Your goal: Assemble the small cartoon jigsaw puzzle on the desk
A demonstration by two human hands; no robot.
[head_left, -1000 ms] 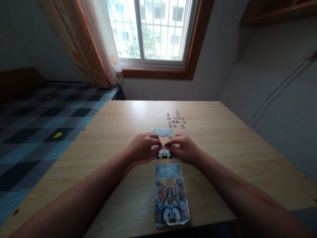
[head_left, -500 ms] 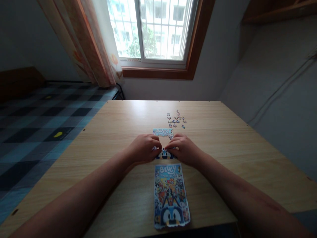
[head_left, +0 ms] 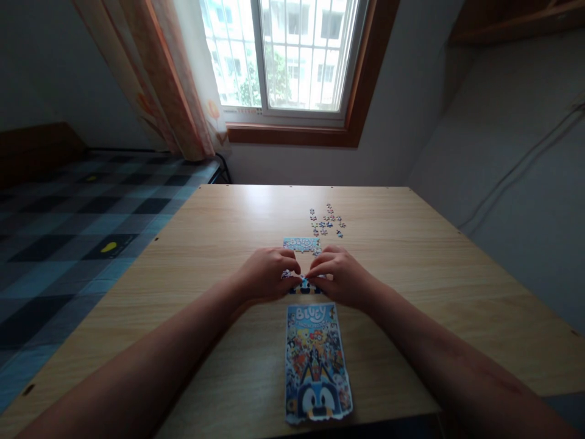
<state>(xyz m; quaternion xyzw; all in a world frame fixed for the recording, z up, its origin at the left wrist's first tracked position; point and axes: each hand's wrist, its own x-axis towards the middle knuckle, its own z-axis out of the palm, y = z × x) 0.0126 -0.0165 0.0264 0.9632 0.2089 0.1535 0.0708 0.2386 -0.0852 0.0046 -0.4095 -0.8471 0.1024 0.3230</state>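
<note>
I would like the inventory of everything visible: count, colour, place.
Wooden table: one, pale brown, centre
Partly assembled jigsaw puzzle: one, mostly blue, centre
Loose jigsaw pieces: over ten, multicoloured, beyond puzzle
Printed Bluey sheet: one, mostly blue, near edge
Walls: at least two, greyish, background
Sliding glass window: one, brown-framed, top centre
Floral curtain: one, orange and cream, window's left
Checked bed cover: one, blue and black, left
Wooden headboard: one, brown, far left
Wooden shelf: one, brown, upper right
Thin cable: one, greyish, right
Left hand: one, bare, puzzle's left
Right hand: one, bare, puzzle's right
Forearms: two, bare, lower corners
</note>
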